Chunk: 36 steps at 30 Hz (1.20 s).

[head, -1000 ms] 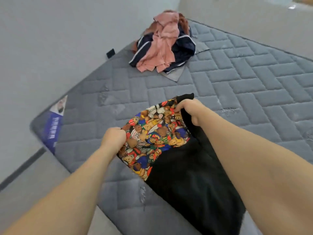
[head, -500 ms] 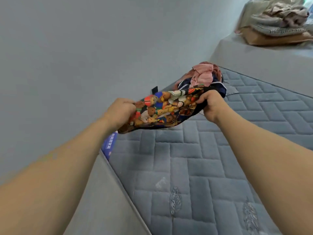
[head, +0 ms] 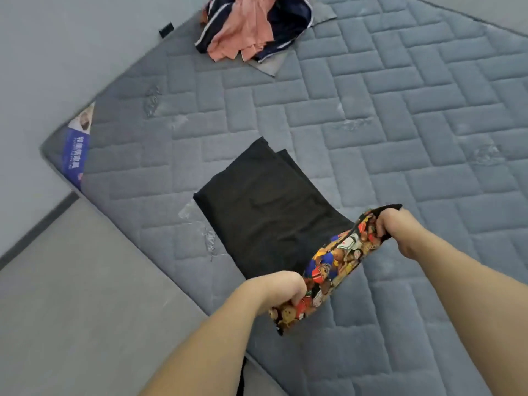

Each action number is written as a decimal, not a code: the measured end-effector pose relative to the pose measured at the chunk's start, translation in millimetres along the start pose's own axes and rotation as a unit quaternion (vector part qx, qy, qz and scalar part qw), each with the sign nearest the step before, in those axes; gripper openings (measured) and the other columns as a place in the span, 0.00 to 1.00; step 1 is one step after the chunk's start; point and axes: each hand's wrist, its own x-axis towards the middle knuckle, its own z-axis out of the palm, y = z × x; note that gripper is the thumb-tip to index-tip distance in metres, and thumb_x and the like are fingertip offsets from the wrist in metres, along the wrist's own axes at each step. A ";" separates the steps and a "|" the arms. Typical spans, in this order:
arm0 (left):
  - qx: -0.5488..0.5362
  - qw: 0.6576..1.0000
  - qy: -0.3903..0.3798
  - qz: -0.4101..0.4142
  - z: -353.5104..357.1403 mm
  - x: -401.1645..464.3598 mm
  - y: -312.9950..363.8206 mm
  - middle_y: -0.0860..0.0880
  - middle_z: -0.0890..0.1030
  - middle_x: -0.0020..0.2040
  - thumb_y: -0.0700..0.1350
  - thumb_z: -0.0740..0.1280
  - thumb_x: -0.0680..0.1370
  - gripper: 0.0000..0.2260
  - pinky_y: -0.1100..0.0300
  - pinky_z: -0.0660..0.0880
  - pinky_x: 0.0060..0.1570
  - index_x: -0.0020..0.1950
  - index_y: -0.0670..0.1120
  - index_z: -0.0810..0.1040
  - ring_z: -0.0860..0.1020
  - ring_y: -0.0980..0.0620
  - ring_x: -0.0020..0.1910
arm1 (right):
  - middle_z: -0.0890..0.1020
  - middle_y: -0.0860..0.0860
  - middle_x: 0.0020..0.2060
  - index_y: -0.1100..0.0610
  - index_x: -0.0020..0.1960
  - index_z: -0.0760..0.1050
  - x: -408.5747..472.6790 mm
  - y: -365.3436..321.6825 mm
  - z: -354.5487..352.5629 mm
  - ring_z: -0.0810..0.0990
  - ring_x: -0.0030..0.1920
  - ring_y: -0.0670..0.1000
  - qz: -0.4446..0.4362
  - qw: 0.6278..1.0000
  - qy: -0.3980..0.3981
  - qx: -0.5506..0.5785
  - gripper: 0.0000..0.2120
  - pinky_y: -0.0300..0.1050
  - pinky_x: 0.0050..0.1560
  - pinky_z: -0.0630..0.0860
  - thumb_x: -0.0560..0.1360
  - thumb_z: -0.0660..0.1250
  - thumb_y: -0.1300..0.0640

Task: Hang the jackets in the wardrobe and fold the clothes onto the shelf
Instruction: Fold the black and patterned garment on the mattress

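Observation:
A black garment (head: pixel 265 207) with a colourful bear-print band (head: pixel 331 264) lies stretched out on the grey quilted mattress (head: pixel 400 124). My left hand (head: pixel 281 290) grips the near end of the printed band. My right hand (head: pixel 395 227) grips its far end, fingers curled round the edge. The band is lifted slightly at the near side of the black cloth, which spreads flat away from me.
A heap of clothes (head: pixel 254 27), pink over dark navy with white stripes, sits at the far end of the mattress. The mattress corner with a blue label (head: pixel 75 155) points left. Grey floor (head: pixel 71 295) lies to the left and below.
The garment was raised in the air half a second ago; now it is laid back down on the mattress with the black part spread away from me. Both hands kept their grip.

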 end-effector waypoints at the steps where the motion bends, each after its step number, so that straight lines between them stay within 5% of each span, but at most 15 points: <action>1: -0.009 1.000 -0.014 -0.017 1.7 2.1 5.9 0.45 0.73 0.33 0.43 0.60 0.56 0.07 0.60 0.65 0.33 0.32 0.45 0.70 0.69 0.47 0.31 | 0.73 0.56 0.36 0.61 0.34 0.69 -4.7 -6.1 -3.8 0.71 0.39 0.54 0.007 1.000 -0.007 -0.021 0.03 0.40 0.35 0.68 0.60 0.60 0.65; 3: 0.000 1.000 -0.019 -0.023 -4.4 -0.6 13.0 0.45 0.74 0.31 0.42 0.60 0.55 0.07 0.59 0.67 0.35 0.32 0.45 0.71 0.70 0.46 0.29 | 0.72 0.55 0.35 0.59 0.35 0.68 -0.2 -13.7 -6.5 0.71 0.38 0.54 -0.005 0.997 -0.051 -0.058 0.05 0.37 0.31 0.67 0.59 0.59 0.61; 6: 0.001 0.997 0.072 -0.037 -64.1 -1.7 14.5 0.49 0.67 0.29 0.40 0.63 0.62 0.08 0.60 0.59 0.29 0.26 0.48 0.65 0.62 0.49 0.27 | 0.71 0.56 0.39 0.60 0.35 0.66 6.1 -57.5 17.5 0.71 0.38 0.54 0.015 0.993 -0.051 -0.101 0.07 0.40 0.33 0.64 0.65 0.63 0.68; 9: -0.101 0.973 0.204 -0.021 -139.0 11.0 -4.4 0.50 0.76 0.32 0.39 0.62 0.79 0.10 0.63 0.73 0.34 0.38 0.45 0.75 0.74 0.53 0.30 | 0.75 0.56 0.41 0.59 0.43 0.68 21.7 -97.9 59.3 0.75 0.41 0.57 -0.032 0.994 -0.097 -0.048 0.08 0.45 0.38 0.68 0.64 0.63 0.65; 12: -0.136 0.941 0.309 -0.020 -201.7 34.2 -25.0 0.46 0.80 0.39 0.37 0.60 0.79 0.08 0.61 0.75 0.37 0.46 0.41 0.79 0.80 0.49 0.37 | 0.81 0.54 0.46 0.56 0.55 0.73 44.8 -137.6 107.9 0.81 0.45 0.55 -0.117 0.982 -0.142 -0.046 0.13 0.45 0.39 0.74 0.72 0.67 0.61; 16: -0.134 0.902 0.407 -0.046 -248.9 78.4 -49.8 0.37 0.80 0.49 0.43 0.59 0.71 0.05 0.50 0.74 0.48 0.39 0.43 0.72 0.78 0.36 0.52 | 0.82 0.50 0.48 0.50 0.59 0.74 93.1 -166.2 171.3 0.82 0.48 0.53 -0.195 0.960 -0.180 -0.092 0.12 0.52 0.51 0.79 0.76 0.69 0.58; 20: -0.070 0.929 0.364 -0.019 -261.3 128.2 -61.2 0.45 0.76 0.53 0.60 0.59 0.66 0.24 0.46 0.73 0.60 0.56 0.49 0.69 0.74 0.41 0.56 | 0.83 0.51 0.52 0.47 0.60 0.74 138.9 -161.4 210.0 0.82 0.52 0.55 -0.181 0.956 -0.207 -0.104 0.12 0.56 0.57 0.78 0.77 0.68 0.54; 25: -0.089 0.942 0.311 0.094 -268.5 167.5 -47.8 0.51 0.79 0.58 0.64 0.66 0.72 0.24 0.47 0.73 0.61 0.63 0.53 0.72 0.76 0.47 0.59 | 0.84 0.52 0.52 0.48 0.64 0.73 163.3 -157.0 226.4 0.84 0.52 0.56 -0.150 0.956 -0.235 -0.091 0.16 0.59 0.57 0.79 0.77 0.69 0.51; 31: -0.072 0.934 0.294 0.189 -258.6 164.5 -43.0 0.51 0.83 0.49 0.54 0.63 0.80 0.09 0.45 0.76 0.55 0.54 0.51 0.76 0.80 0.49 0.49 | 0.86 0.52 0.48 0.44 0.60 0.73 154.1 -151.5 205.3 0.86 0.48 0.56 -0.143 0.956 -0.253 -0.033 0.15 0.57 0.49 0.82 0.75 0.71 0.52; 36: 0.043 0.937 0.280 0.206 -244.8 170.2 -19.9 0.48 0.79 0.48 0.56 0.56 0.83 0.14 0.46 0.75 0.52 0.50 0.47 0.73 0.78 0.47 0.49 | 0.84 0.51 0.51 0.44 0.63 0.71 147.0 -132.5 174.0 0.84 0.51 0.55 -0.189 0.960 -0.181 -0.104 0.14 0.57 0.54 0.80 0.78 0.68 0.49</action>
